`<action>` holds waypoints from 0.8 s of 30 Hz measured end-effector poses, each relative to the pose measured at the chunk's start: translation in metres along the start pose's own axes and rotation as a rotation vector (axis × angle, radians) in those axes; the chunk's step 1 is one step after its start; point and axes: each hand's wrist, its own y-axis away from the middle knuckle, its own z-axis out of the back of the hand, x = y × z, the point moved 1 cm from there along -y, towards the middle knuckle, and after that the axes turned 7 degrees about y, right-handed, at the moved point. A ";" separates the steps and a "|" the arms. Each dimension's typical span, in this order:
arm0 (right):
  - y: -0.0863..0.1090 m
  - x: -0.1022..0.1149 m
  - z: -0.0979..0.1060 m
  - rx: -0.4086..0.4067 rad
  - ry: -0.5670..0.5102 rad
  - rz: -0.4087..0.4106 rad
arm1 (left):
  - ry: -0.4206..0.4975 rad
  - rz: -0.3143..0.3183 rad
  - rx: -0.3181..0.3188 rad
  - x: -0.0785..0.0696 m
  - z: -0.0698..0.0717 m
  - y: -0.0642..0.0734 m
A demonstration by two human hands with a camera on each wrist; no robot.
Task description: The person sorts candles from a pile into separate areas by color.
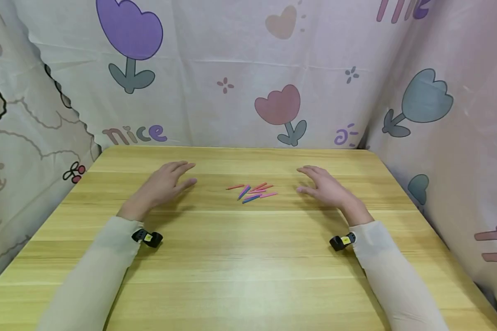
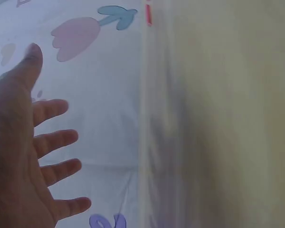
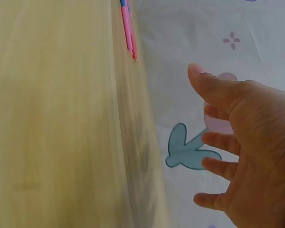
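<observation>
A loose pile of thin coloured sticks lies on the wooden table between my hands, among them an orange stick (image 1: pixel 235 187), a blue stick (image 1: pixel 251 199) and a pink stick (image 1: pixel 268 195). To the left of the pile, my left hand (image 1: pixel 161 186) hovers over the table with fingers spread and nothing in its grasp. My right hand (image 1: pixel 328 188) is held to the right of the pile, palm turned inward, also holding nothing. Each wrist view shows the thumb apart from the fingers. The ends of pink sticks (image 3: pixel 128 33) show at the top of the right wrist view.
The wooden table (image 1: pixel 248 276) reaches back to a patterned cloth curtain (image 1: pixel 199 110), which also hangs along both sides. A small black camera (image 1: pixel 148 238) is strapped to the left wrist, and another black camera (image 1: pixel 342 241) to the right.
</observation>
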 end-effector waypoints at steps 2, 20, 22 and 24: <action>-0.003 0.005 -0.001 -0.009 -0.021 0.015 | 0.030 -0.012 0.005 -0.007 -0.001 -0.007; -0.031 0.032 -0.021 0.065 -0.092 0.103 | 0.165 -0.099 0.058 -0.056 -0.035 -0.052; -0.034 0.032 -0.024 0.066 -0.120 0.098 | 0.169 -0.107 0.061 -0.060 -0.038 -0.054; -0.036 0.031 -0.028 0.067 -0.152 0.095 | 0.182 -0.106 0.063 -0.063 -0.041 -0.056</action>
